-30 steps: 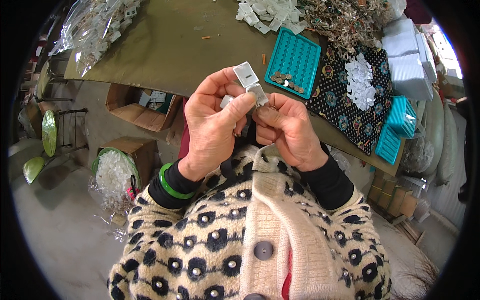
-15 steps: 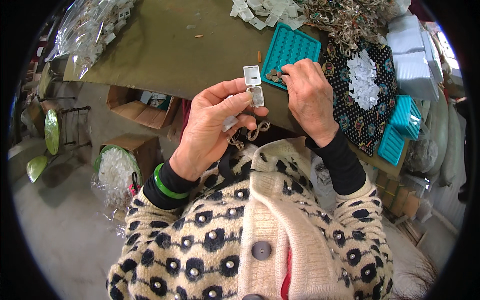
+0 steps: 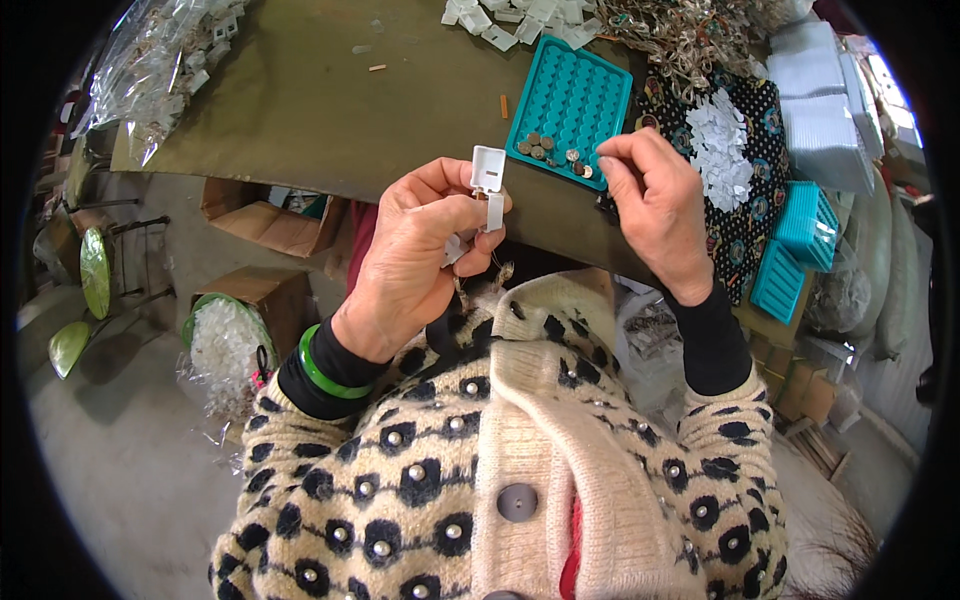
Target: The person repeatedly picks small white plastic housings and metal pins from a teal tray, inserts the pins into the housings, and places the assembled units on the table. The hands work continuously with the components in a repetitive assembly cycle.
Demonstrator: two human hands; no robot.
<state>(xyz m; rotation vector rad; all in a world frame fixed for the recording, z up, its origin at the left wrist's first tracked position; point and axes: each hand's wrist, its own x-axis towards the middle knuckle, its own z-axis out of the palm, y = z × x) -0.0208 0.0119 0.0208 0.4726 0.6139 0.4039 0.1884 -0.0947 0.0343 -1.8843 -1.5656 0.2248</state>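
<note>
My left hand (image 3: 405, 245) pinches a small white plastic case (image 3: 488, 170) with its lid flipped up. Lower in the same palm sits another whitish piece (image 3: 454, 249), partly covered by fingers. Thin wire hangs below these fingers. My right hand (image 3: 662, 215) hovers at the right edge of a teal tray (image 3: 572, 88) with rows of round hollows. Its thumb and index finger are pressed together; whatever they hold, if anything, is hidden. Several coin cells (image 3: 537, 146) lie in the tray's near end, some dull and some shiny.
White plastic cases (image 3: 525, 20) and tangled wires (image 3: 690, 40) are heaped at the table's far side. White pieces (image 3: 718, 150) lie on a patterned black cloth, with stacked teal trays (image 3: 805, 225) beyond. A clear bag (image 3: 165, 70) sits far left; a basket (image 3: 232, 345) stands below.
My right hand has drawn away rightward from the coin cells, and some of them now lie farther right in the tray. The case in my left hand has turned and shifted slightly left.
</note>
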